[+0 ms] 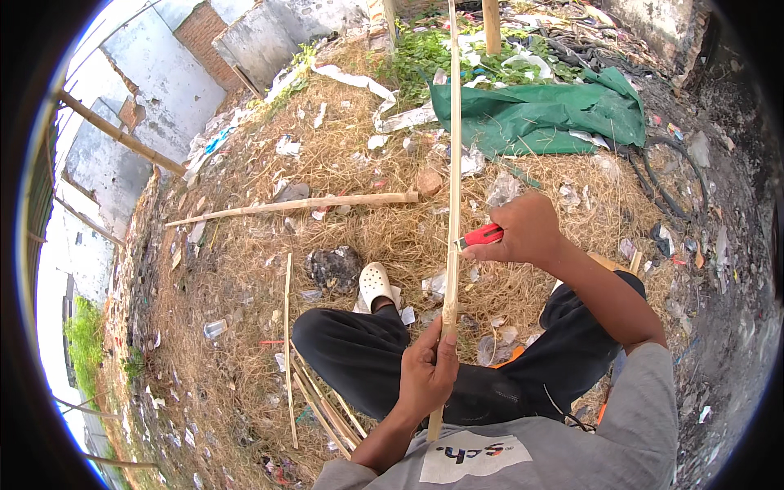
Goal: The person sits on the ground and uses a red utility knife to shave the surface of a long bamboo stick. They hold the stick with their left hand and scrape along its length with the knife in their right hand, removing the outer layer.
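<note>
A long pale bamboo strip (pixel 455 163) stands almost upright in the picture, running from my lap up past the top edge. Low on the strip, my left hand (pixel 430 363) is wrapped round it, thumb on the front. Higher up and to the right, my right hand (pixel 523 230) grips a red utility knife (pixel 482 235). The knife's dark tip meets the strip's right side. Most of the knife's handle is hidden in my fist.
Dry straw and scraps of litter cover the ground. A bamboo pole (pixel 294 206) lies at the left, with several thinner strips (pixel 327 408) beside my left leg. A dark stone-like lump (pixel 335 269) sits near my white clog (pixel 375 282). Green sheeting (pixel 539 114) lies beyond.
</note>
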`<state>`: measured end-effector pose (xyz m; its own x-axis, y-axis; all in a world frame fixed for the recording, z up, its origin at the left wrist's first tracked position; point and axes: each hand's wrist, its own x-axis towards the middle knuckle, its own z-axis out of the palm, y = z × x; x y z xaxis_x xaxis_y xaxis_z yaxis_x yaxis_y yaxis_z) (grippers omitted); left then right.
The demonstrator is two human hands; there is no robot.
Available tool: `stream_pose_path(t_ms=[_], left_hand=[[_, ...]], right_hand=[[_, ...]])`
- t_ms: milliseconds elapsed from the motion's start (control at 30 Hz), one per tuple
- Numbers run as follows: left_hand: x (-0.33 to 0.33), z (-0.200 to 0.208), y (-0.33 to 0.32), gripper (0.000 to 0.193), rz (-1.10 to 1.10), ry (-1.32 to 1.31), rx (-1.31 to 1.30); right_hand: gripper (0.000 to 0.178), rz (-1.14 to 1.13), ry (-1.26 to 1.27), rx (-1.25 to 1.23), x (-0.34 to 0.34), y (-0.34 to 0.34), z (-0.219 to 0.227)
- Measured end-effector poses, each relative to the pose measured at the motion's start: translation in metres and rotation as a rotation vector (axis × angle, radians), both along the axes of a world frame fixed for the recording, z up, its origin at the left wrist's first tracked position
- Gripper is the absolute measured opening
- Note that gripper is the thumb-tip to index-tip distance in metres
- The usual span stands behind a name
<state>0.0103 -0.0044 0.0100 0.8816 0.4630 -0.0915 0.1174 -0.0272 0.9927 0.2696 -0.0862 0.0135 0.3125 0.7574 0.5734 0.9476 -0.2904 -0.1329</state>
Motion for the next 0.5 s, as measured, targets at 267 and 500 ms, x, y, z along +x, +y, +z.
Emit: stream_pose_path(t_ms=[267,500], left_hand=[[-0.014,0.004,-0.005,0.033,-0.028,0.048,0.050],[-0.022,0.013,-0.006,0.030,-0.035,0.082,0.103]], right_hand=[[0.072,-0.059,0.014,0.010,0.014,-0.002,-0.004],[0.071,-0.067,-0.016,0.045,0.019,0.000,-0.004]])
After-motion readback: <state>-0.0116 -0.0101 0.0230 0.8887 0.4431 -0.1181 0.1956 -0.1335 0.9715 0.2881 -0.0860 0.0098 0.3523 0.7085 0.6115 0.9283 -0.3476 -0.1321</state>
